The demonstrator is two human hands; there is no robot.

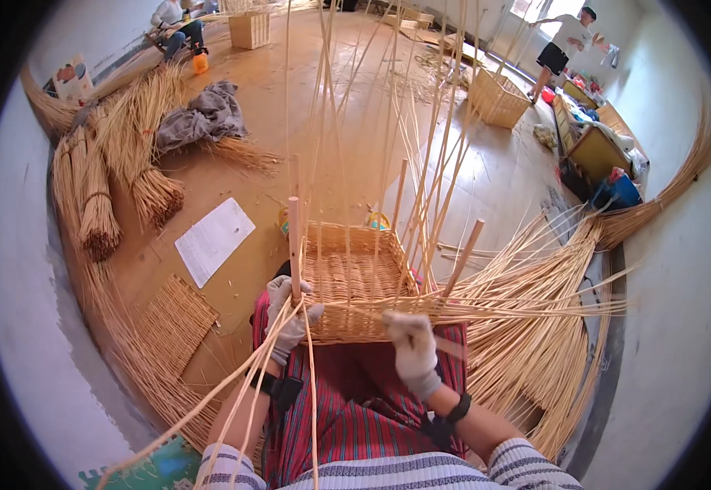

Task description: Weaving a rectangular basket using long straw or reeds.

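A half-woven wicker basket (361, 318) rests on my lap, with long pale rods standing up from its walls and thicker wooden stakes at its corners. My left hand (287, 318), in a whitish glove, closes around the near left corner, at the foot of a wooden stake (294, 237). Several loose rods (259, 367) fan out from under its fingers toward me. In front of the near wall, my gloved right hand (413, 347) has its fingers curled together. Motion blurs it, and a pale smeared strip shows beside it; what it holds is unclear.
A large spread of rods (527, 327) lies to the right. Tied bundles (98, 196), a grey cloth (204, 114), white paper (215, 241) and a woven panel (174, 322) lie left. Another basket (498, 98) stands farther back. One person (564, 45) stands far right; another (177, 28) sits far left.
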